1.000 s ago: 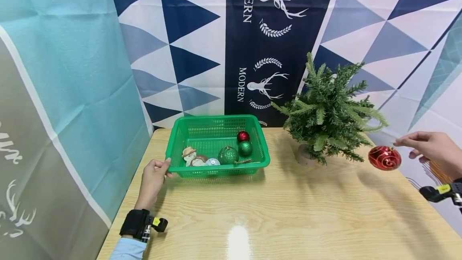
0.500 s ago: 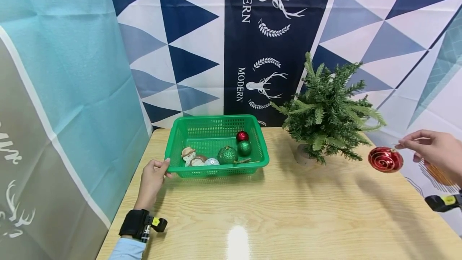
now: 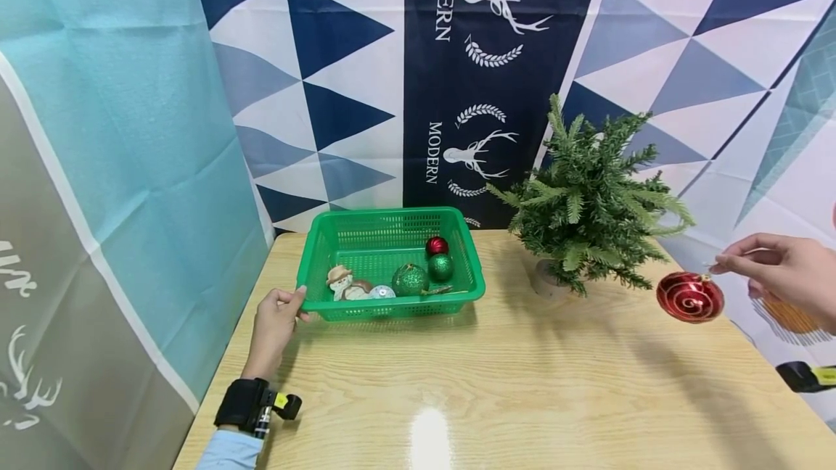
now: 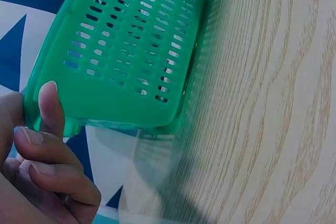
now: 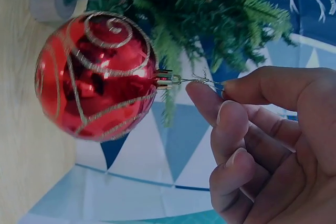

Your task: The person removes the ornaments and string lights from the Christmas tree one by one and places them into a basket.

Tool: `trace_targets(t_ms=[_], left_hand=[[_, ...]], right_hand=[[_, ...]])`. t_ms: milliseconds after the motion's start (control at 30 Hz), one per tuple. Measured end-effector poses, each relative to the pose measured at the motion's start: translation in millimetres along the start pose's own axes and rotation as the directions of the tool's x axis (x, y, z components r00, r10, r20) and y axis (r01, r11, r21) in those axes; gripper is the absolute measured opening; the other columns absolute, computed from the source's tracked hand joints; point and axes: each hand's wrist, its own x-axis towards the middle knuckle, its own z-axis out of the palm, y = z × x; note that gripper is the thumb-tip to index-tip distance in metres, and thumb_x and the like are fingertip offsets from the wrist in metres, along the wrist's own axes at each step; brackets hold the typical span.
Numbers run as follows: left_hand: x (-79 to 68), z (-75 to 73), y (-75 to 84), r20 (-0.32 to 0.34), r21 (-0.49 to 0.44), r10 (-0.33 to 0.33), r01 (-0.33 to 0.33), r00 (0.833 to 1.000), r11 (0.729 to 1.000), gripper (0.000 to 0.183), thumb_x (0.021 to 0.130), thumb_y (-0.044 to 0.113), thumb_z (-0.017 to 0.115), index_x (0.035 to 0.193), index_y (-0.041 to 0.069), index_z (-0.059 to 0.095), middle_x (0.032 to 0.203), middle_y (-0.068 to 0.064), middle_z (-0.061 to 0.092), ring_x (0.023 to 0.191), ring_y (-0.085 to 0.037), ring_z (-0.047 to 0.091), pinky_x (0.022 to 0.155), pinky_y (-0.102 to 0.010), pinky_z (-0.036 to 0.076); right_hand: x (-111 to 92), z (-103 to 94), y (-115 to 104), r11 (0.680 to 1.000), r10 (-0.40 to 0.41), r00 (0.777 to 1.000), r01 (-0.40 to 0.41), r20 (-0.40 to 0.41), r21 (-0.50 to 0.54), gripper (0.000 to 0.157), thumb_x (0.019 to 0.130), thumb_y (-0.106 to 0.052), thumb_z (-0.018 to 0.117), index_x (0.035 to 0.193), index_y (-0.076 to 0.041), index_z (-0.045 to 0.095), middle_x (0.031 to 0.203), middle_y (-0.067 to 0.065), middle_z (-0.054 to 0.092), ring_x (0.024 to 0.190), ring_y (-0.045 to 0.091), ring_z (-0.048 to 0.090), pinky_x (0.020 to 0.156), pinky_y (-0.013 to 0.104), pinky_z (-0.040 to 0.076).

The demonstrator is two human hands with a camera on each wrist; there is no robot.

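My left hand pinches the front left corner of a green plastic basket, its thumb and index finger at the rim in the left wrist view. My right hand pinches the thin hanging string of a shiny red Christmas bauble between thumb and index finger. Gold glitter swirls cover the bauble, which hangs below a gold cap over the table's right side. A small artificial Christmas tree stands left of it, in a pale round base.
Inside the basket lie a snowman ornament, a silvery ball, two green glitter balls and a small red ball. Patterned cloth hangs behind and beside the wooden table.
The red bauble has turned on its string, bringing its gold spiral to the front, and hangs slightly lower. The left hand stays at the basket's corner.
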Motion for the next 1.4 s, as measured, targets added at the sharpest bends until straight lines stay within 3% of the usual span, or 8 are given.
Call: trace_targets(t_ms=[100,300,533,733,833,967,1267,1400], left_hand=[[-0.1,-0.4,0.3,0.0,-0.001,0.004,-0.004,1.0,1.0,0.042,0.105,0.044,0.059,0.101,0.003,0.051,0.071,-0.009,0.07,0.065,-0.036,0.051,0.06,-0.033,0.038],[-0.6,-0.2,0.9,0.003,0.001,0.003,-0.003,1.0,1.0,0.041,0.106,0.044,0.058,0.101,0.003,0.051,0.077,-0.016,0.071,0.059,-0.026,0.048,0.06,-0.034,0.038],[-1.2,0.1,-0.5,0.008,0.001,-0.006,0.006,1.0,1.0,0.042,0.106,0.045,0.057,0.102,0.004,0.051,0.082,-0.022,0.072,0.055,-0.019,0.042,0.061,-0.034,0.038],[-0.8,0.2,-0.6,0.007,-0.003,0.004,-0.004,1.0,1.0,0.041,0.106,0.045,0.058,0.101,0.004,0.051,0.077,-0.016,0.071,0.058,-0.026,0.046,0.061,-0.035,0.038],[-0.9,0.2,-0.2,0.006,-0.003,0.007,-0.007,1.0,1.0,0.041,0.106,0.044,0.058,0.101,0.004,0.051,0.076,-0.015,0.071,0.06,-0.03,0.048,0.06,-0.035,0.037],[-1.1,0.0,-0.2,0.004,-0.008,0.005,-0.005,1.0,1.0,0.039,0.106,0.042,0.058,0.101,0.004,0.051,0.075,-0.014,0.071,0.058,-0.027,0.047,0.06,-0.034,0.037],[-0.7,-0.2,-1.6,0.005,-0.012,0.011,-0.011,1.0,1.0,0.04,0.106,0.043,0.059,0.101,0.004,0.051,0.075,-0.014,0.071,0.063,-0.035,0.049,0.061,-0.035,0.038],[-0.5,0.3,-2.5,0.005,-0.012,0.008,-0.008,1.0,1.0,0.041,0.105,0.044,0.058,0.101,0.004,0.05,0.074,-0.013,0.071,0.061,-0.03,0.048,0.061,-0.034,0.037]], right_hand=[[-2.5,-0.8,-5.3,1.0,-0.01,1.0,0.01,0.005,-0.003,0.032,0.111,-0.024,0.05,0.117,0.007,0.057,0.082,-0.019,0.071,0.051,0.021,0.049,0.046,0.034,0.037],[-9.1,-2.0,-17.2,0.999,-0.04,0.999,0.04,0.016,0.001,0.026,0.11,-0.022,0.053,0.116,0.003,0.059,0.082,-0.026,0.068,0.052,0.02,0.047,0.045,0.035,0.034],[-12.5,-0.2,-36.2,0.997,-0.065,0.997,0.066,0.04,-0.041,0.025,0.109,-0.024,0.055,0.113,-0.001,0.062,0.085,-0.01,0.075,0.054,0.019,0.049,0.043,0.035,0.032],[-15.5,1.1,-54.9,0.996,-0.071,0.996,0.074,0.06,-0.043,0.024,0.11,-0.026,0.053,0.112,-0.005,0.063,0.088,-0.007,0.075,0.054,0.02,0.049,0.039,0.034,0.032],[-16.3,2.6,-62.7,0.995,-0.093,0.993,0.094,0.077,-0.01,0.021,0.11,-0.023,0.055,0.112,-0.004,0.064,0.09,-0.007,0.076,0.053,0.021,0.049,0.044,0.033,0.035],[-16.5,4.0,-72.6,0.992,-0.126,0.986,0.124,0.106,0.032,0.018,0.108,-0.02,0.058,0.112,-0.004,0.065,0.092,-0.006,0.077,0.053,0.022,0.049,0.054,0.03,0.037],[-18.9,10.2,-96.0,0.986,-0.168,0.979,0.165,0.116,0.031,0.01,0.105,-0.02,0.064,0.109,-0.012,0.068,0.091,-0.007,0.077,0.055,0.02,0.053,0.053,0.031,0.038],[-18.4,13.1,-105.0,0.981,-0.194,0.975,0.192,0.111,0.03,0.007,0.104,-0.017,0.065,0.108,-0.014,0.07,0.092,-0.007,0.077,0.056,0.019,0.054,0.053,0.03,0.04]])
